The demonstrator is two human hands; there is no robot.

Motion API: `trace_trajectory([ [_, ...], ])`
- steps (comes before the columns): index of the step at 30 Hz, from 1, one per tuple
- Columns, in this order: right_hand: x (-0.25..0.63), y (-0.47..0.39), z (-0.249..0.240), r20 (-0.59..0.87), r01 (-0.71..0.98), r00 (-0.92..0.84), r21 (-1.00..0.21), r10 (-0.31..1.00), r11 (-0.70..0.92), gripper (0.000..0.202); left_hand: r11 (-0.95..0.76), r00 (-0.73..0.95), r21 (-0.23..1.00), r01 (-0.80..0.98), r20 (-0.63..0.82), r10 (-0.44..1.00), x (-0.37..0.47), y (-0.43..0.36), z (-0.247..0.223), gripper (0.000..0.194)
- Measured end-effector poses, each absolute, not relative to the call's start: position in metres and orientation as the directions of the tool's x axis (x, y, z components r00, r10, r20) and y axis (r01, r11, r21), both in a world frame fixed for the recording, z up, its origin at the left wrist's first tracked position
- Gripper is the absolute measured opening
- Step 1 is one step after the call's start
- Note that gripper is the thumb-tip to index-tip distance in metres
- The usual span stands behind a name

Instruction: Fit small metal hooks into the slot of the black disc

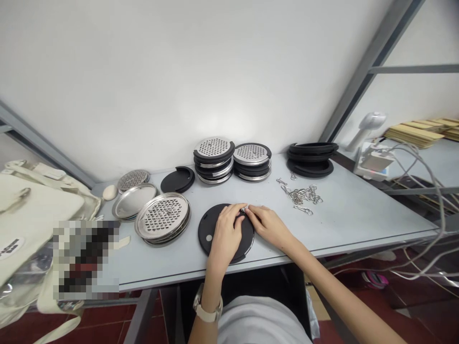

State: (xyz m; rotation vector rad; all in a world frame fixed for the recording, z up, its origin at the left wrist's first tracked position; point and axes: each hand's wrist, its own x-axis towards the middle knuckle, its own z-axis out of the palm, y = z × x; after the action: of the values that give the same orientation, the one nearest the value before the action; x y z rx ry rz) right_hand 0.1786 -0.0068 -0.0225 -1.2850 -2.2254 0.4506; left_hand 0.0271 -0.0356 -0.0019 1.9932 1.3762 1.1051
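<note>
A round black base lies face down near the table's front edge, with a thin shiny edge along its lower right side. My left hand lies across it and grips it, fingers reaching to the far rim. At that rim my right hand is closed in a pinch on a small metal clip, which the fingertips mostly cover. Loose metal clips of wire form a pile to the right. On the left stands a stack of round metal grater plates.
Behind are two stacks of black bases with grater plates. Black rings are piled at the back right, and one black base lies alone. A white bag hangs over the left edge; cables hang on the right.
</note>
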Motion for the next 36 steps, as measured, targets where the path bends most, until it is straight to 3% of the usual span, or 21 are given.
trace_trajectory([
  [36,0.1794,-0.0072,-0.0231,0.269,0.705,-0.373,-0.541,0.888,0.459,0.030,-0.362,0.172,0.790,0.494,0.320,0.932,0.0264,-0.0349,-0.0008,0.038],
])
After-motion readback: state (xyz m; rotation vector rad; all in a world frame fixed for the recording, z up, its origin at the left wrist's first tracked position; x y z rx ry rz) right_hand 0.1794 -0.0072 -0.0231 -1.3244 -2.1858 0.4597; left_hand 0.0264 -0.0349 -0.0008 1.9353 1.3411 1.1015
